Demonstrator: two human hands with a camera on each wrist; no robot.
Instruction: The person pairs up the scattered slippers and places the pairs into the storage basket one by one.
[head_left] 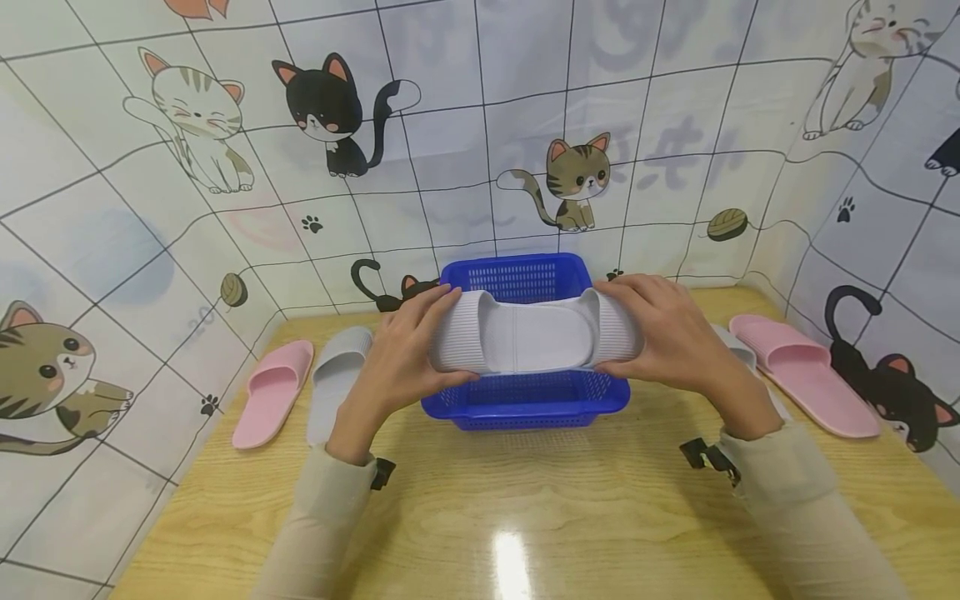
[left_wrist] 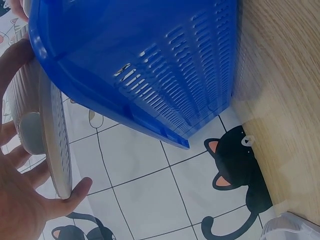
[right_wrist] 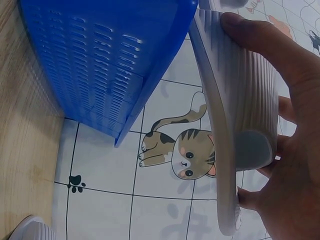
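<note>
Both hands hold a pair of light grey slippers over the blue basket, overlapped lengthwise with a ribbed strap at each end. My left hand (head_left: 408, 346) grips the left end around its strap (head_left: 459, 333), thumb at the near edge and fingers at the far side. At the other end, my right hand (head_left: 660, 333) grips the right strap (head_left: 618, 329) the same way. Between the straps a smooth insole (head_left: 547, 337) faces up. Wrist views show the left slipper edge (left_wrist: 55, 135) and right slipper sole (right_wrist: 217, 115) beside the basket's rim. The slippers hide the basket's middle.
The blue perforated basket (head_left: 532, 412) stands on the wooden table (head_left: 600, 508) near the back wall. Left of it lie a pink slipper (head_left: 273, 392) and a grey slipper (head_left: 337, 375). On the right are another pink slipper (head_left: 810, 375) and a grey one (head_left: 738, 346) partly behind the forearm.
</note>
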